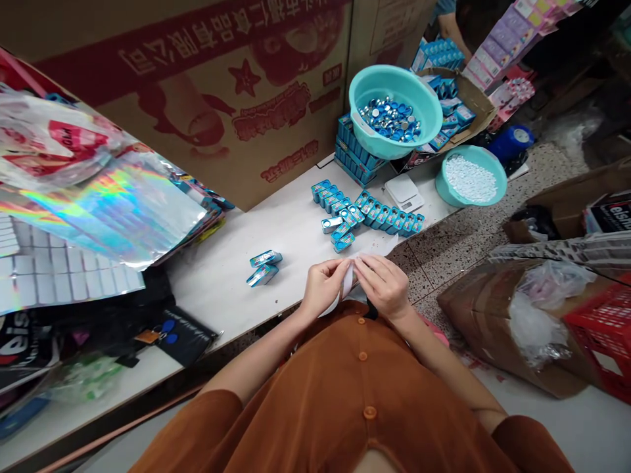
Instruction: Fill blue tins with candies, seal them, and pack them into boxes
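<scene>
At the front edge of the white table, my left hand (pixel 324 286) and my right hand (pixel 384 284) pinch a white paper strip (pixel 347 281) between their fingertips. The strip hangs down toward my lap, and its lower part is partly hidden. Just beyond my hands stand small blue boxes (pixel 389 218) in short rows, several with round openings on top. One silvery box (pixel 332 225) lies at the near side of that group. Two more blue boxes (pixel 265 257) are apart from them, to the left of my left hand.
A turquoise basin (pixel 355 121) of blue-and-silver caps rests on stacked blue boxes. Right of it are a white scale (pixel 404 193) and a smaller bowl (pixel 446 187) of white pieces. A big carton (pixel 197 98) stands behind; shiny sheets (pixel 123 210) lie left. Another person's hand (pixel 451 29) shows at the back.
</scene>
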Tool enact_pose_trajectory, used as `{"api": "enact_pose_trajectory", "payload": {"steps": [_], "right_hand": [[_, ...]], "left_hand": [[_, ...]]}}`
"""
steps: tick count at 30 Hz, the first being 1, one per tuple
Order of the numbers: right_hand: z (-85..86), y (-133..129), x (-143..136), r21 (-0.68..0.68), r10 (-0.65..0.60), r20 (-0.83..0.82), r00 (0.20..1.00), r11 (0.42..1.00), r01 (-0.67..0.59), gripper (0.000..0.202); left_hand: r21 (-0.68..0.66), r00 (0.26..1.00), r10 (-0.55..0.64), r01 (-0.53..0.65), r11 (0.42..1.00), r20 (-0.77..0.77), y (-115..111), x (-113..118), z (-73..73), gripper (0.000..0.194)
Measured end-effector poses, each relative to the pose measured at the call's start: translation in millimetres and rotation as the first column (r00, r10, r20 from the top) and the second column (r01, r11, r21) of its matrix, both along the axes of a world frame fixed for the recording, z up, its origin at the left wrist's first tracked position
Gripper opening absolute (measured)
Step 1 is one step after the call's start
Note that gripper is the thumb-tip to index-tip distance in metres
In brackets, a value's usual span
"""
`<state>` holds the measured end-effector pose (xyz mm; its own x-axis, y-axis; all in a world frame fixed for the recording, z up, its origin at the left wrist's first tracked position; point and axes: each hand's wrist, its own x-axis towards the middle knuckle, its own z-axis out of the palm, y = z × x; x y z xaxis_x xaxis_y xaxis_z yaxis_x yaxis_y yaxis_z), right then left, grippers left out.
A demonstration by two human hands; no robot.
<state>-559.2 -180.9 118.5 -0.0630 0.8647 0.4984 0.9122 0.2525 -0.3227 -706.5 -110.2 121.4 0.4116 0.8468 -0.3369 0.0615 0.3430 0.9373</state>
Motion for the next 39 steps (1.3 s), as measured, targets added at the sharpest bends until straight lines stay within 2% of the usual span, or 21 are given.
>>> {"api": "enact_pose_trajectory", "payload": {"steps": [10, 19, 24, 30, 34, 39], "right_hand": [[-7.7, -16.7, 0.5, 0.033, -0.011, -0.009, 1.000, 0.999, 0.011, 0.035], [-10.8, -17.2, 5.7, 0.030, -0.018, -0.037, 0.999, 0.999, 0.019, 0.028], [-11.2, -13.4, 11.3, 0.022, -0.007, -0.086, 0.996, 1.000, 0.008, 0.023], [-11.6, -1.0, 13.7, 0.020, -0.089, -0.204, 0.975, 0.995, 0.095, 0.018], [-12.9, 11.4, 10.8, -0.025, -0.101, -0.127, 0.987, 0.995, 0.099, 0.029], [-16.3, 15.8, 4.7, -0.068, -0.139, 0.001, 0.990, 0.988, 0.139, 0.035]], "left_hand": [[-0.093, 0.999, -0.041, 0.044, 0.995, 0.025, -7.5, 0.9, -3.2, 0.037], [-0.076, 0.996, -0.090, 0.092, 0.993, 0.029, -5.5, 4.7, -10.6, 0.036], [-0.111, 0.997, -0.070, 0.068, 0.992, -0.013, 9.6, 6.4, -17.2, 0.039], [-0.075, 0.995, -0.078, 0.073, 0.995, -0.058, 34.4, 6.5, -15.3, 0.040], [-0.005, 0.990, -0.125, 0.125, 0.992, -0.068, 39.9, 10.0, -10.4, 0.042], [0.011, 0.989, -0.136, 0.137, 0.991, -0.063, 39.9, 14.0, -7.5, 0.043]]}}
